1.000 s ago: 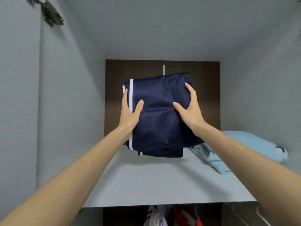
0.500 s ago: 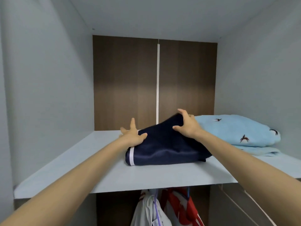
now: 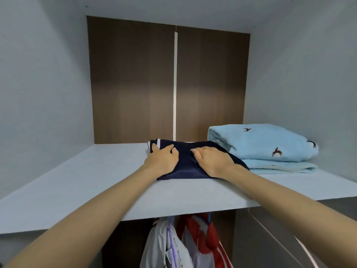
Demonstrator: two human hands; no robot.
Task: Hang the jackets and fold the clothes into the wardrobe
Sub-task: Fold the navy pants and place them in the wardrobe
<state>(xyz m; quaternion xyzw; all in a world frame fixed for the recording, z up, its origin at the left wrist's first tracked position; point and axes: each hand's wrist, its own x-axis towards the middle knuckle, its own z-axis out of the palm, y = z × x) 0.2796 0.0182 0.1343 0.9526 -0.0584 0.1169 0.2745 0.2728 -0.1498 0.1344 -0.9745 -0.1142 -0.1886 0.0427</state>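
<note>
Although the work cannot be signed off from this one view, the greater part of what can be seen is in order. On the upper shelf point(image 3: 92, 182) of the wardrobe, a navy garment with a white stripe point(image 3: 188, 165) lies folded and flat, near the middle and set back from the front edge. Just beside it on the right, touching or nearly so, sits a light blue folded pile point(image 3: 258, 146) printed with small dark birds, squared up against the right wall. Below the shelf, red and white jackets point(image 3: 195, 242) hang in the lower compartment; the rail and hangers are mostly hidden, so I cannot confirm how many are there.

Judgement: the hanging looks done at least in part, one folded item is stowed, and the navy piece is down on the board and being settled. Whether more clothes wait outside the wardrobe cannot be told from here.

Hands: the left hand point(image 3: 161, 158) lies palm down on the left part of the navy garment, fingers spread and only lightly bent, the tips reaching the striped edge. The right hand point(image 3: 212, 160) lies palm down on the right part, fingers loosely bent with tips on the cloth. Neither hand closes round a fold or lifts anything; both are released and pressing on the fabric from above.
</note>
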